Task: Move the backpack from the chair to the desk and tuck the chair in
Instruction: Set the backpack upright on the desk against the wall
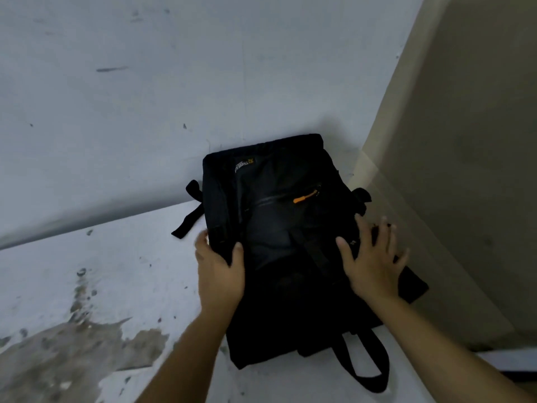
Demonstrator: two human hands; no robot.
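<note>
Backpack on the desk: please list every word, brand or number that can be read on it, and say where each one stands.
"THE..." : white logo print near the far end of the black backpack, seen upside down; only these first letters can be read, the rest is blurred.
Small line of text above that logo: too small to read.
Orange zipper pull: no text visible.

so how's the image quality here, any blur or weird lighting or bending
Head view: dim, flat, bluish light, so the black backpack loses most fabric detail, with only its orange zipper pull standing out; the right hand has smeared fingertips from motion, while the left hand is sharper; wide-angle bending curves the desk edge and the beige panel on the right.
</note>
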